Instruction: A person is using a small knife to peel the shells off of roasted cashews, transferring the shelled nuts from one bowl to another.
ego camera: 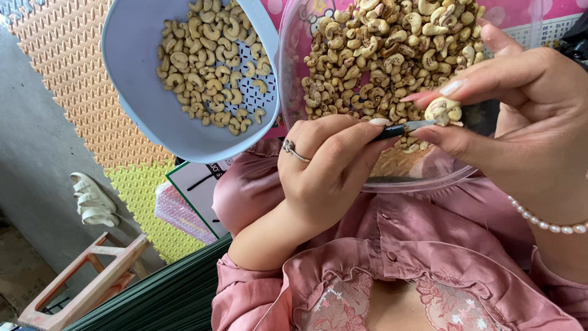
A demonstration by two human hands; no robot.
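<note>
Left hand point(324, 165) closed around a small knife point(407, 128) — dark handle in the fist, thin blade running roughly horizontal, tip pointing toward the right hand point(527, 122). Ring on one finger of the left.

Right hand pinches a single cashew nut point(443, 110) between thumb and fingertips; the blade tip touches the nut's lower left side. So the nut sits just right of the knife hand, in line with the blade's long axis, and the right hand is the one on it. Pearl bracelet on the right wrist.

Both hands are held over the near rim of a clear plastic bowl point(429, 181) heaped with darker, skin-on cashews. Just left of it, touching or nearly so, a pale blue perforated colander point(131, 73) holds cleaner, lighter kernels.

Around them: orange and yellow foam floor mats point(73, 55), a white sandal point(92, 199) on the grey floor, a pinkish wooden stool point(92, 282) lower left. A white card with a green edge and dark print point(199, 184) lies below the colander; a pink printed sheet behind the bowl.
</note>
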